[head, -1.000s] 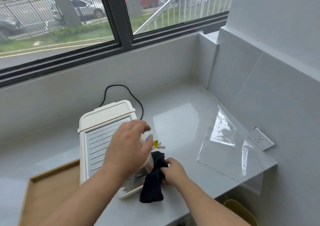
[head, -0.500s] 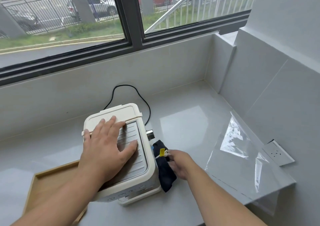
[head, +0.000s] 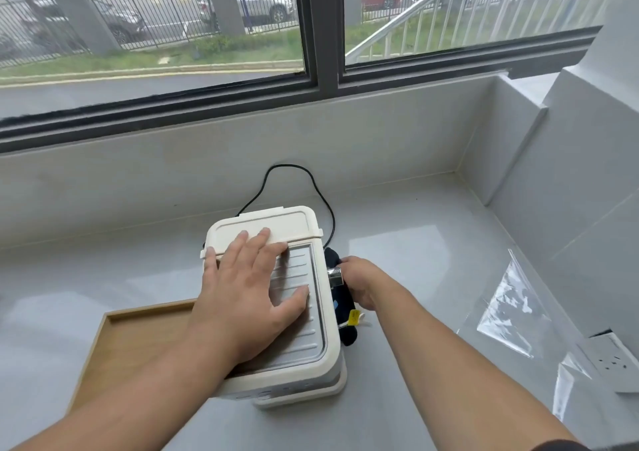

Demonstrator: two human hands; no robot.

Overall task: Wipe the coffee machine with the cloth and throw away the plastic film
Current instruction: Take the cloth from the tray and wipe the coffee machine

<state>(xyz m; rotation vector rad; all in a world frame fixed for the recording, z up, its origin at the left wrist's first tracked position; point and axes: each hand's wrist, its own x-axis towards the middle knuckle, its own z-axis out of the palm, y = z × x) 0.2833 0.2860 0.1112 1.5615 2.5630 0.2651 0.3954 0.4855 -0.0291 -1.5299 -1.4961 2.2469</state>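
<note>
The cream coffee machine (head: 294, 224) stands on the grey counter, seen from above, with a ribbed metal top plate. My left hand (head: 249, 288) lies flat on that top, fingers spread. My right hand (head: 359, 283) grips a dark cloth (head: 344, 312) with a yellow tag and holds it against the machine's right side, by a small metal knob. A sheet of clear plastic film (head: 511, 315) lies on the counter at the right, near the wall.
A shallow wooden tray (head: 135, 340) sits left of the machine. The black power cord (head: 294, 174) loops behind it toward the back wall. A white socket plate (head: 612, 360) is on the right wall. A window runs along the back.
My left hand went from the machine's front edge to lying flat on its top. My right hand slid the cloth back along the right side.
</note>
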